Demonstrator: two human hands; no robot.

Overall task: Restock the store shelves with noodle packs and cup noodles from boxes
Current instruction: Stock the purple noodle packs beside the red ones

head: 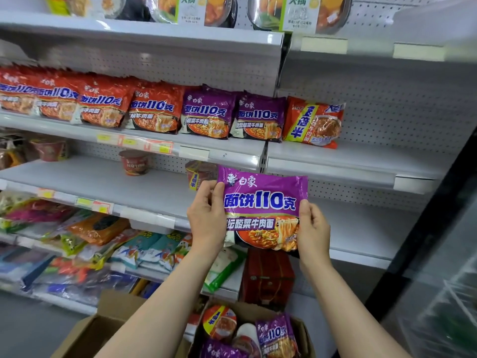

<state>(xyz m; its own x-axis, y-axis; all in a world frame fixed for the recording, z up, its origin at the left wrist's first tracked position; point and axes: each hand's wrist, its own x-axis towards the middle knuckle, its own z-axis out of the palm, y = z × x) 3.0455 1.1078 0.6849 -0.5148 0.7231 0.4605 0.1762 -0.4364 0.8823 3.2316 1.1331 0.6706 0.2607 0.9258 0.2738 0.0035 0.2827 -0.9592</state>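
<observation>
In front of the shelf (206,148), my left hand (206,218) and right hand (313,228) grip a purple noodle pack (263,202) flat, ready to slot in.

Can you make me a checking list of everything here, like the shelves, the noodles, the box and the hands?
Surface: white shelf, partly bare.
Job's things: purple noodle pack held up; two purple packs on shelf; red packs beside them; open box with more packs and a cup.
Clutter: mixed snack bags lower left.
Grippers: left hand and right hand grip the pack's sides.
Cables: nothing seen.
Surroundings: glass door at right.
</observation>
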